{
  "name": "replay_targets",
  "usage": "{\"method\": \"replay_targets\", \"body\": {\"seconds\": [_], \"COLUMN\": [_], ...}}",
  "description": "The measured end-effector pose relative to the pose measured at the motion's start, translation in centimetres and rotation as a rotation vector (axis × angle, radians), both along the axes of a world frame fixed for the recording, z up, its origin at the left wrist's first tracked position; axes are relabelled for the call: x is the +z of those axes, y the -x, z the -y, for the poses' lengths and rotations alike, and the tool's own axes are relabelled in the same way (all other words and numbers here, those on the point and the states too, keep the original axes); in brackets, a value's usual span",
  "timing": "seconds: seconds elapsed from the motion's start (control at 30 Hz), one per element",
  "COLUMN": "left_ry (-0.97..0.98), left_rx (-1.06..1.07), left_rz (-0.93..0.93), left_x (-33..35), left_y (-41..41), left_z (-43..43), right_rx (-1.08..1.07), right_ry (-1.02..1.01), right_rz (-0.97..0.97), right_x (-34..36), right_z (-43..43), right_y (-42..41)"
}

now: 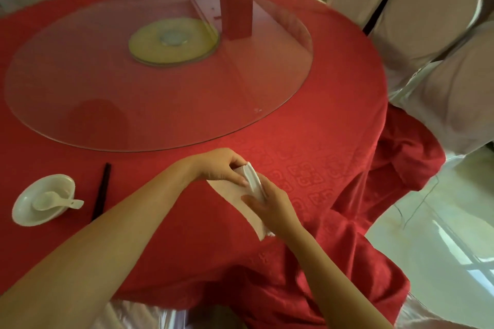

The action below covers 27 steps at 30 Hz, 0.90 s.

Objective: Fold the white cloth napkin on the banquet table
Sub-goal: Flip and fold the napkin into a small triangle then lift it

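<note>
The white cloth napkin [238,201] is lying on the red tabletop [307,141] near the front edge, a little to the right of the person, and both hands are working on it. The flat part of the napkin is resting on the cloth of the table as a long narrow strip, while its far end is being gathered into small upright pleats between the two hands.

The left hand [220,165] is reaching across from the left side, and its grip is closing on the top of the gathered pleats, with the thumb on the near side and the fingers curling over the far side. I think it is pinching there so that the folds are not springing open. The right hand [270,205] is coming from below; its grip is closing on the lower side of the same bundle, with the thumb pressing on the flat strip, probably to keep the cloth tight while a fold is forming. How many pleats are already made is hard to say, because the fingers are covering most of them.

To the left, well apart from the napkin, a white bowl [44,199] with a spoon [54,201] inside is standing, and dark chopsticks [101,191] are lying just beside it. The glass turntable [160,72] is filling the middle of the table, away from the work.
</note>
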<state>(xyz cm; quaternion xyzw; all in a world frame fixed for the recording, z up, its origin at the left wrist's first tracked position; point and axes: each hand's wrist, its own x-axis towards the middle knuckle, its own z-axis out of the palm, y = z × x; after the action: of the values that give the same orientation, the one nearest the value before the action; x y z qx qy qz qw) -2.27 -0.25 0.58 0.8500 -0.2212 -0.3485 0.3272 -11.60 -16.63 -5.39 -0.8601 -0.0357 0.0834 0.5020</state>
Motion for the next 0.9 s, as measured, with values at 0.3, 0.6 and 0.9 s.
{"method": "replay_targets", "body": {"seconds": [0.3,0.6,0.9], "left_ry": [0.256,0.306,0.388], "left_rx": [0.263,0.407,0.516], "left_rz": [0.29,0.06,-0.214], "left_x": [8.5,9.0,6.8], "left_y": [-0.9,1.1,3.2], "left_z": [-1.8,-6.2,-11.7], "right_rx": [0.03,0.381,0.429], "right_ry": [-0.34,-0.031,-0.156], "right_rz": [-0.165,-0.346,-0.395], "right_x": [11.4,14.8,12.3], "right_z": [1.7,2.1,0.1], "right_y": [-5.5,-8.7,-10.7]}}
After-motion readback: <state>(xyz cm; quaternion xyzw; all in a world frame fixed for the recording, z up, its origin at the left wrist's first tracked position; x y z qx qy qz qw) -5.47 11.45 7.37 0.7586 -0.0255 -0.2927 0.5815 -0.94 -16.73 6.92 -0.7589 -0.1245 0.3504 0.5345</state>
